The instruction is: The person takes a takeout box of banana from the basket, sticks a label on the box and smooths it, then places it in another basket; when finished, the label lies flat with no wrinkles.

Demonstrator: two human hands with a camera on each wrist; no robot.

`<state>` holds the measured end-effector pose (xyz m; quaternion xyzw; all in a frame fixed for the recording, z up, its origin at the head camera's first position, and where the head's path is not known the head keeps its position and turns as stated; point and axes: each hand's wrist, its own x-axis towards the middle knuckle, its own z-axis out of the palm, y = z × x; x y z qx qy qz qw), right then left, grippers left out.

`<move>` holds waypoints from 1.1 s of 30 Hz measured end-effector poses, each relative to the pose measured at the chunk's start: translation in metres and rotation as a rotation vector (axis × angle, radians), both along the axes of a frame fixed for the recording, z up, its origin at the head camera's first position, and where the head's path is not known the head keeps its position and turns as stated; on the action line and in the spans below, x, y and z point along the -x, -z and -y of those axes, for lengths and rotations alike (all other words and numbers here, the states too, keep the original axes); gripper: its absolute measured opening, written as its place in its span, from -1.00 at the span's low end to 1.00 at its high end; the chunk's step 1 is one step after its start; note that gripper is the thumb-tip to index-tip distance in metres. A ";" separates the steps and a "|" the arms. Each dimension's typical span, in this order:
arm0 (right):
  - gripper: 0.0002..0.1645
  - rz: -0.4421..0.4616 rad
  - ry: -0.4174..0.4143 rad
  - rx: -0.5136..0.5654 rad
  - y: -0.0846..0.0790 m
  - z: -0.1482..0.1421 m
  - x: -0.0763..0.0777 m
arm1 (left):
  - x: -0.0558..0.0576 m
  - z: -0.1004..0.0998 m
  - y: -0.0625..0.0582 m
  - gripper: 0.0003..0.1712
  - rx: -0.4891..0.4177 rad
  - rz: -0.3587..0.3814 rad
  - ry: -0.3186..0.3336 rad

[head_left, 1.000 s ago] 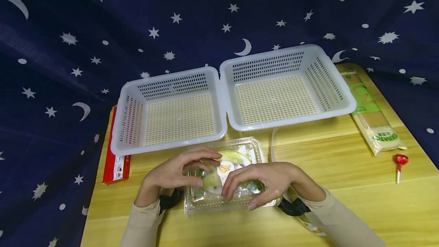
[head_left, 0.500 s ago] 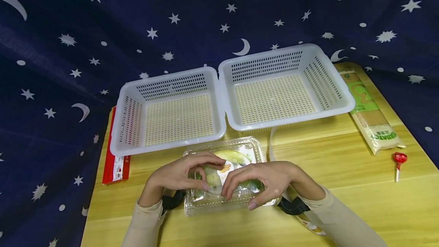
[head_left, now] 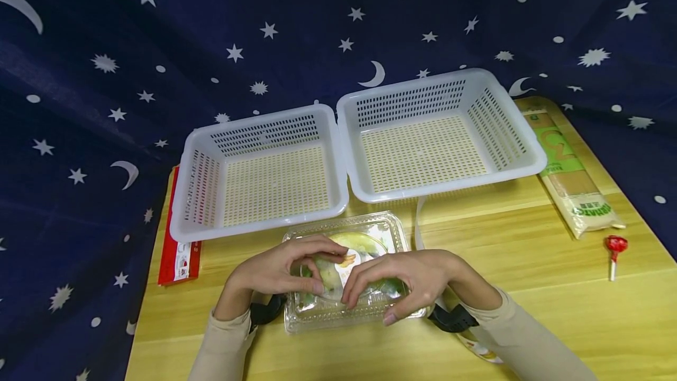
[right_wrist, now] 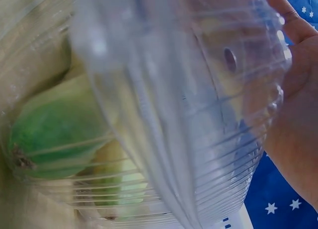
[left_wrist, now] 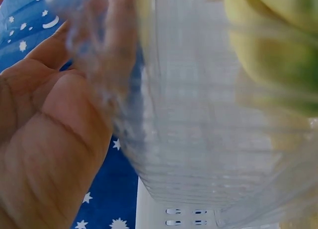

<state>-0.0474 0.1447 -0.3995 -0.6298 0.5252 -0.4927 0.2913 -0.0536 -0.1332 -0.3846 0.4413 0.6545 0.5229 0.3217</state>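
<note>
A clear plastic clamshell box [head_left: 365, 241] lies on the table in front of the baskets. Its lid looks down, with a round printed label [head_left: 348, 262] on top. Over the box's left part arches my left hand [head_left: 280, 266], fingers loosely bent at the label's edge. My right hand [head_left: 412, 278] arches over the right part in the same way, fingertips at the lid. Neither hand grips the box. Through the plastic, the right wrist view shows green and yellow fruit [right_wrist: 54, 132]; similar fruit [left_wrist: 273, 40] appears in the left wrist view. Plastic blurs the fingers there.
Two white perforated baskets, a left one [head_left: 296, 216] and a right one [head_left: 449, 184], stand behind the box. A red packet [head_left: 178, 266] is partly under the left basket. At right lie a noodle packet [head_left: 573, 178] and a red lollipop [head_left: 616, 244]. A pale strap [head_left: 419, 225] runs beside the box.
Over the past second my left hand has shifted slightly right across the lid. My right hand and the box have stayed in place.
</note>
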 end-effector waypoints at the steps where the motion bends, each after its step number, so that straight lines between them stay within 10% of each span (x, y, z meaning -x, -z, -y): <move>1: -0.49 -0.001 0.000 -0.001 0.000 0.000 0.000 | 0.000 0.000 0.000 -0.32 0.000 0.000 -0.001; 21: -0.46 0.002 0.002 0.005 -0.005 -0.002 -0.002 | -0.003 0.002 -0.001 -0.32 -0.007 -0.031 -0.006; 33: -0.43 -0.045 0.115 0.055 -0.011 -0.019 -0.012 | -0.020 0.041 -0.006 -0.29 0.012 -0.099 -0.165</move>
